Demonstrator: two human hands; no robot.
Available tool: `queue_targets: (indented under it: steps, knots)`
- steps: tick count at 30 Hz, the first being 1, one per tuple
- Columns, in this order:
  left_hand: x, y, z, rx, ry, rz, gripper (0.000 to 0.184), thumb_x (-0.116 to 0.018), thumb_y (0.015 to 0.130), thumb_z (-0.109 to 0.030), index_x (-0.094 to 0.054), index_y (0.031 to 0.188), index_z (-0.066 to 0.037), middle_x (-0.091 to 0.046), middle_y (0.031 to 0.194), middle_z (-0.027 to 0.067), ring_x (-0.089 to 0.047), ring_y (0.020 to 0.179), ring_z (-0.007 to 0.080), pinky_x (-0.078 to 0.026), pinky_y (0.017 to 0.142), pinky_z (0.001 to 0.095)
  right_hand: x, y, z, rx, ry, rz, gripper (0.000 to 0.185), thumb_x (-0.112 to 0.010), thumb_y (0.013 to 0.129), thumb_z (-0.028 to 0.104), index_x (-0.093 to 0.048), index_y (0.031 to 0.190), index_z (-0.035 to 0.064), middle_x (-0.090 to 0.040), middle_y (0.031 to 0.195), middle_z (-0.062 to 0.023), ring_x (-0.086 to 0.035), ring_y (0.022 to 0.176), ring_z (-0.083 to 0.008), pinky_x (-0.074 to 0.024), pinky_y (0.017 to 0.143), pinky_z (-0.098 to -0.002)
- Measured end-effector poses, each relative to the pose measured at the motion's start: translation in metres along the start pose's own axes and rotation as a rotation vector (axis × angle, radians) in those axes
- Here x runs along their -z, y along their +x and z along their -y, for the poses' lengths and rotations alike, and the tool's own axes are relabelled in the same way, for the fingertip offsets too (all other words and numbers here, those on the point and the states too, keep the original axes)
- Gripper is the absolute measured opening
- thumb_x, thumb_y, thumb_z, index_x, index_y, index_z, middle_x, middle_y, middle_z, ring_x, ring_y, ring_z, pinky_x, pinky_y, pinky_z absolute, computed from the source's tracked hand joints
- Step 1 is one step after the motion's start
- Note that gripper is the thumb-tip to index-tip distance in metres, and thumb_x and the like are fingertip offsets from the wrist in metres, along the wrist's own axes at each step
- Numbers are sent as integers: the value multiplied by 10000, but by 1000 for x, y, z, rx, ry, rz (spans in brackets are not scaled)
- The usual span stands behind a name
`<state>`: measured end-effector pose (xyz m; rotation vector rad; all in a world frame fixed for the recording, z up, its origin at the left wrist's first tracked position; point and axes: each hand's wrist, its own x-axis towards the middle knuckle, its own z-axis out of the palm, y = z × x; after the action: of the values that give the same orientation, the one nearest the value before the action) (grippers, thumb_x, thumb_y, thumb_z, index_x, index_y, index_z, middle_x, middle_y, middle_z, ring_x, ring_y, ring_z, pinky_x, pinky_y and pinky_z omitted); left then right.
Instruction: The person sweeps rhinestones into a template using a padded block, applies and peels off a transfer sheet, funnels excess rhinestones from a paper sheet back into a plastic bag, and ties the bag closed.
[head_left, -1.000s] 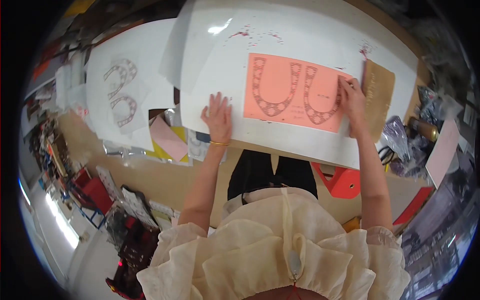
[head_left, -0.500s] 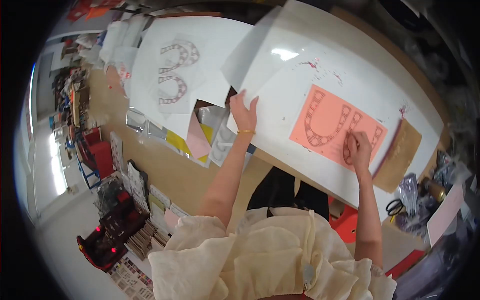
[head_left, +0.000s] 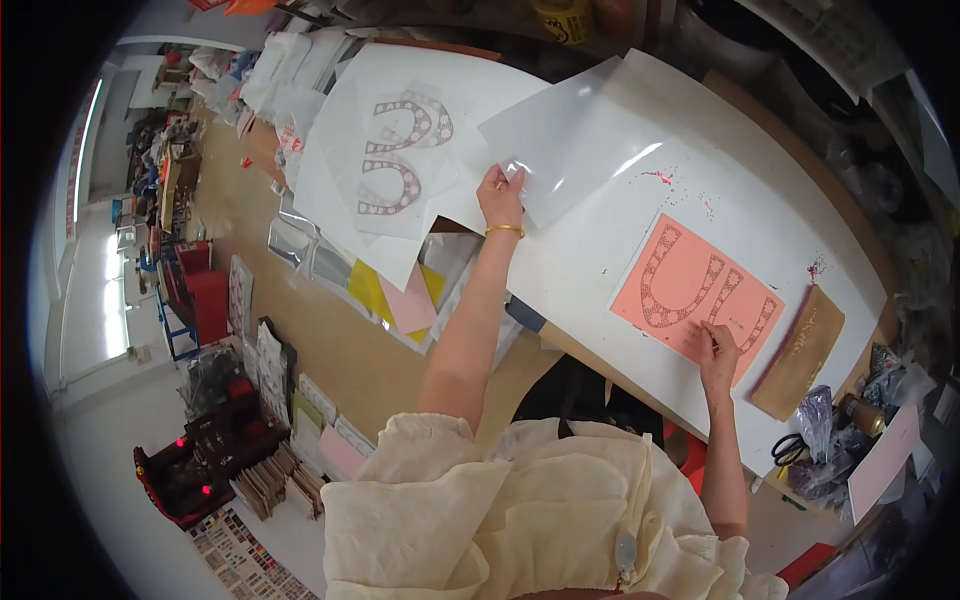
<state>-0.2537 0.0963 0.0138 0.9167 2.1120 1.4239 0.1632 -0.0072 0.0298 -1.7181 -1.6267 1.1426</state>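
Observation:
My left hand (head_left: 501,199) is closed, with thumb and fingertips pinching the near left edge of a clear plastic sheet (head_left: 560,135). That sheet is partly raised and catches the light above the white table. My right hand (head_left: 718,358) is over the lower edge of a salmon-pink sheet (head_left: 690,260) printed with dark U-shaped, dotted bands. Its fingers are pressed together; whether something small is between them cannot be made out. On the table's left part, translucent sheets with similar curved patterns (head_left: 395,190) overlap.
A brown padded strip (head_left: 800,350) lies right of the pink sheet. Black scissors (head_left: 789,449) and plastic bags (head_left: 818,415) sit at the right corner. Red specks (head_left: 660,177) dot the white table (head_left: 590,270). Yellow and pink sheets (head_left: 405,305) hang below the table's left part.
My left hand has gone from resting by the table edge to pinching the clear sheet. My right hand has shifted slightly toward the pink sheet's near edge. The whole view has tilted.

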Motion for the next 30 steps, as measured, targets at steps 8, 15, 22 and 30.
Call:
queue_targets:
  steps: [8,15,22,30]
  knots:
    - [50,-14,-116,-341,-203,161,128,-643,846,35,-639,971,10,-484,852,4,-424,679,98,-379,625,198,-4,41,60,152,42,-69,211,-581,932,44,-664,1122,2,-601,890,-39,-508,699,-141,-408,590,-246]
    - [158,-52,-176,-352,-305,452,208,-645,809,116,-658,985,6,-564,933,29,-489,787,114,-424,728,211,55,139,179,571,68,-299,877,-751,820,119,-266,1550,137,-266,1592,-91,-335,1412,-287,-362,1081,-417]
    - [238,-82,-153,-359,-411,616,373,-690,740,166,-681,1078,9,-639,1088,66,-545,895,126,-459,812,234,35,152,184,224,548,317,726,-645,900,78,-307,1541,110,-612,1093,-95,-571,979,-179,-443,903,-273]
    - [286,-155,-138,-95,-109,183,628,-779,756,-1,-545,1338,-10,-643,1189,92,-597,965,189,-477,862,275,17,44,224,271,512,304,66,-597,874,-26,-654,900,-6,-589,791,-23,-505,729,-118,-414,698,-224]
